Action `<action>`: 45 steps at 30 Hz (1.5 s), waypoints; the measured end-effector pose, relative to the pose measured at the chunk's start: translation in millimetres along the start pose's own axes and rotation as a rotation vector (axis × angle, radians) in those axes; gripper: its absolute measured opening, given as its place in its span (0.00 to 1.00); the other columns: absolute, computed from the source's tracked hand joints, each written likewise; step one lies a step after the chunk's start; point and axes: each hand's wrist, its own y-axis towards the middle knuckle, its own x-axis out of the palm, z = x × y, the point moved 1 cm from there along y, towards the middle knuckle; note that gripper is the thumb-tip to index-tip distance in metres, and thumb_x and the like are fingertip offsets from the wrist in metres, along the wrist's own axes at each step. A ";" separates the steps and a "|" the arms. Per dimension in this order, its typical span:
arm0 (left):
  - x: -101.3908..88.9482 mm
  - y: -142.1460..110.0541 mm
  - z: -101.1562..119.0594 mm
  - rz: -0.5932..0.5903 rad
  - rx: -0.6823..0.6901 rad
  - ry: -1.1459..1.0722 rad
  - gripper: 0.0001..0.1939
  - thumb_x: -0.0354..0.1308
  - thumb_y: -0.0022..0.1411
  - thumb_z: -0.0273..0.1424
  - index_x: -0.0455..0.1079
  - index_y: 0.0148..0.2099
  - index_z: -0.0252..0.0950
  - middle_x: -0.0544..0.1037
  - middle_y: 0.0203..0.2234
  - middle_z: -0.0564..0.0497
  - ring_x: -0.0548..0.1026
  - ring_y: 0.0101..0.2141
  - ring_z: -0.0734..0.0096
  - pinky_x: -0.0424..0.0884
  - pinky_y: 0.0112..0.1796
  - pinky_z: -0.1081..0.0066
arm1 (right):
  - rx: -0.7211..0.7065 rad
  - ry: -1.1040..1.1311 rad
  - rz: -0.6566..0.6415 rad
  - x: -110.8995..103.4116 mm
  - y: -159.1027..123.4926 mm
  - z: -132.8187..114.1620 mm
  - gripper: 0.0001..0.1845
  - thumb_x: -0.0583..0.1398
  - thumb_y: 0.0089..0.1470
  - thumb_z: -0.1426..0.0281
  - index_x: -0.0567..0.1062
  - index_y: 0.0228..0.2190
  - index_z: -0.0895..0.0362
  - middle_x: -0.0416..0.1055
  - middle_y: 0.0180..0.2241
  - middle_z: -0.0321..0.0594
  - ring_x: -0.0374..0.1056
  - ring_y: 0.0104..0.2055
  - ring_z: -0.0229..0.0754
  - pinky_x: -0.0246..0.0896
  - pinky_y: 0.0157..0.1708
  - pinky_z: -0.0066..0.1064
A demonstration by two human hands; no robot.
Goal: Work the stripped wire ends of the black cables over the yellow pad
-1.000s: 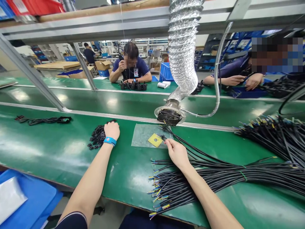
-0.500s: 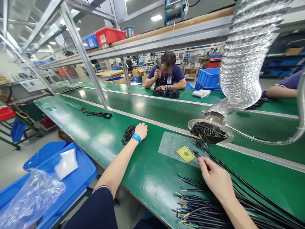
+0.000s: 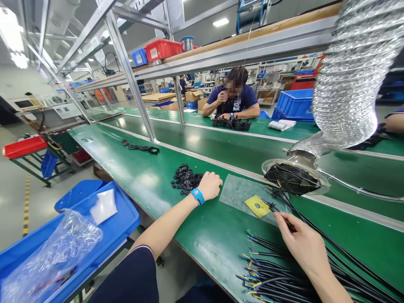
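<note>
Pinched close to its tip between the thumb and fingers of my right hand (image 3: 306, 244), one end of a black cable (image 3: 273, 208) points over the edge of the yellow pad (image 3: 252, 204); I seem to hold it that near the end to keep the thin wires steady, though how many there are is too small to tell. On the near side of the pad lies a loose bundle of cables (image 3: 276, 275), its coloured ends splayed out, probably so that single ones are easy to pick. Under the pad is a translucent sheet (image 3: 233, 194), likely there to shield the green bench (image 3: 203, 242). To the pad's left, my left hand (image 3: 210, 186) is beside a pile of small black parts (image 3: 184, 179), fingers curled; whether they close on anything I cannot tell. That pile looks set for this hand's easy reach. Just beyond the pad, more cable ends (image 3: 275, 192) lie below a fan (image 3: 293, 179) on a silver duct (image 3: 347, 84); its face tilts down toward the pad, presumably to draw air from there. Well beyond the pad, a co-worker (image 3: 248, 100) leans over a row of black pieces (image 3: 232, 123).
</note>
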 end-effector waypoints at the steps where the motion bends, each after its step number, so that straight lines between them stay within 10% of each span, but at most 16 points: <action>1: -0.9 3.1 0.1 -0.002 -0.002 -0.016 0.12 0.53 0.58 0.21 0.77 0.35 0.34 0.77 0.34 0.44 0.70 0.42 0.60 0.63 0.45 0.60 | -0.014 0.011 0.009 0.3 -0.2 0.5 0.35 0.49 0.53 0.40 0.79 0.27 0.55 0.77 0.26 0.43 0.71 0.23 0.44 0.60 0.21 0.30; 9: -18.5 28.7 12.1 0.077 0.005 -0.298 0.11 0.53 0.60 0.22 0.75 0.40 0.36 0.79 0.39 0.48 0.76 0.38 0.66 0.70 0.39 0.69 | -0.104 0.109 0.084 0.7 -1.9 0.1 0.30 0.51 0.57 0.45 0.79 0.28 0.56 0.78 0.28 0.43 0.74 0.27 0.44 0.66 0.27 0.30; 16: 9.9 32.9 57.1 0.070 -0.140 -1.494 0.13 0.65 0.51 0.33 0.75 0.38 0.30 0.78 0.27 0.48 0.73 0.25 0.73 0.71 0.30 0.72 | -0.161 0.292 0.088 -5.7 0.8 -9.2 0.22 0.54 0.61 0.54 0.77 0.29 0.57 0.76 0.28 0.42 0.71 0.29 0.41 0.67 0.31 0.30; 26: 24.1 14.0 88.2 -0.082 -0.243 -2.012 0.22 0.71 0.47 0.33 0.77 0.45 0.32 0.80 0.33 0.47 0.74 0.29 0.76 0.70 0.36 0.73 | -0.160 0.327 0.082 -8.5 -3.3 -13.5 0.15 0.56 0.61 0.62 0.77 0.31 0.56 0.72 0.26 0.39 0.66 0.26 0.37 0.59 0.24 0.27; 38: 22.9 8.2 98.1 -0.144 -0.251 -2.022 0.21 0.71 0.48 0.35 0.77 0.43 0.31 0.81 0.35 0.43 0.79 0.33 0.67 0.75 0.39 0.69 | -0.172 0.276 0.050 -7.8 -4.2 -12.1 0.16 0.55 0.62 0.62 0.78 0.31 0.57 0.69 0.24 0.38 0.60 0.22 0.35 0.55 0.23 0.27; 45: 13.6 3.2 94.6 -0.121 -0.128 -1.598 0.26 0.67 0.49 0.45 0.75 0.46 0.32 0.80 0.42 0.42 0.80 0.39 0.60 0.75 0.46 0.60 | -0.246 0.015 0.059 -5.7 -8.5 -16.8 0.14 0.54 0.63 0.68 0.78 0.31 0.56 0.71 0.26 0.39 0.65 0.28 0.37 0.58 0.30 0.28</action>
